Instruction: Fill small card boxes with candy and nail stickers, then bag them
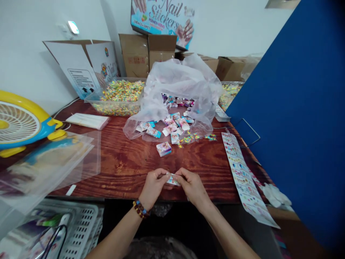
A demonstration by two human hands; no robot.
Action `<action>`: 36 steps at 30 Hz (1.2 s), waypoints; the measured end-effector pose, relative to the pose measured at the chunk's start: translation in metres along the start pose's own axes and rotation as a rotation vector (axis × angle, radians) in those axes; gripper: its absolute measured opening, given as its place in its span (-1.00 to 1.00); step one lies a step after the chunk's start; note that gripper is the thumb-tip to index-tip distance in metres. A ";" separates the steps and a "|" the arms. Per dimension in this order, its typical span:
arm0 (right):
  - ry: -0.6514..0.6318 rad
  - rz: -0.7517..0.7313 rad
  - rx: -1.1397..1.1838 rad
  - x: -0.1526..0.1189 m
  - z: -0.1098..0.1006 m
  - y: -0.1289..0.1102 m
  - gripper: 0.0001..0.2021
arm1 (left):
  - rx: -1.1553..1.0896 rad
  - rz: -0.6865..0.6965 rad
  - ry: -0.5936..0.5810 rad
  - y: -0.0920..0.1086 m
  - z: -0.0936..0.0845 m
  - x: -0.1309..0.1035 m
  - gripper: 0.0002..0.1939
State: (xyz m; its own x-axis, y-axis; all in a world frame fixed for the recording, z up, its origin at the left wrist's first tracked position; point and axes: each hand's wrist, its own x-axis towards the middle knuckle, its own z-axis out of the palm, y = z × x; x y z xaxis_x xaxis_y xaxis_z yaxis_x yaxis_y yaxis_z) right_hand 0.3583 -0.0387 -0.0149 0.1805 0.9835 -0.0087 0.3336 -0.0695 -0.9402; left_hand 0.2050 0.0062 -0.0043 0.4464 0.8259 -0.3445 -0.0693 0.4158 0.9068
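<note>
Both hands meet over the front edge of the table. Between their fingertips is a small white printed sticker sheet (173,179) with coloured spots. My left hand (154,185) pinches its left end, and a bead bracelet circles that wrist. My right hand (192,185) pinches the right end. Just beyond the hands lies a small stack of purple-and-white boxes (164,149). Farther back, several small printed boxes (175,126) spill from the mouth of a translucent plastic bag (183,77). Small packets of yellow and green candy (190,137) lie beside them.
A clear tub of wrapped candy (118,104) stands back left, near cartons (134,54). At left are a yellow-blue fan (24,120), plastic bags (54,158) and a white basket (86,223). A long sticker strip (242,176) hangs over the right edge, beside a blue panel (291,126).
</note>
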 end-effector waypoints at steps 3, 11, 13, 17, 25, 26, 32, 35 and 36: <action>-0.073 0.079 0.138 0.004 0.005 -0.002 -0.80 | 0.003 0.027 0.035 -0.001 -0.004 0.005 -0.63; -0.037 0.190 0.267 0.026 -0.031 0.006 -0.81 | 0.176 0.091 -0.002 0.001 0.000 0.023 -0.59; -0.085 0.190 0.253 0.028 -0.043 0.007 -0.80 | 0.153 0.079 -0.023 0.002 0.008 0.029 -0.55; -0.323 0.202 0.150 0.043 -0.059 0.009 -0.76 | 0.167 0.112 -0.052 -0.003 0.019 0.038 -0.66; 0.188 0.205 -0.471 0.147 -0.079 0.014 -0.86 | 0.223 0.044 0.018 -0.015 0.018 0.041 -0.64; 0.198 0.218 -0.496 0.153 -0.077 0.015 -0.90 | 0.224 0.046 0.022 -0.015 0.017 0.042 -0.64; 0.156 0.170 -0.501 0.136 -0.073 0.022 -0.93 | 0.197 0.060 0.054 -0.010 0.010 0.048 -0.63; 0.056 0.088 -0.375 0.111 -0.080 0.021 -0.95 | 0.203 0.056 0.052 -0.007 0.010 0.051 -0.65; -0.024 0.060 -0.273 0.102 -0.081 0.019 -0.94 | 0.213 0.049 0.050 -0.006 0.011 0.052 -0.67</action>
State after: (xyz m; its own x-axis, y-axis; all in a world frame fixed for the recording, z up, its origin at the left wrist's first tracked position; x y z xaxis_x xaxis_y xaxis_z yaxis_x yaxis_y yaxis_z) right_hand 0.4580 0.0467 -0.0056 0.1870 0.9796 -0.0730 0.5601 -0.1674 -0.8113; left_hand 0.2384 0.0422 -0.0245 0.4020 0.8631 -0.3057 0.1028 0.2893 0.9517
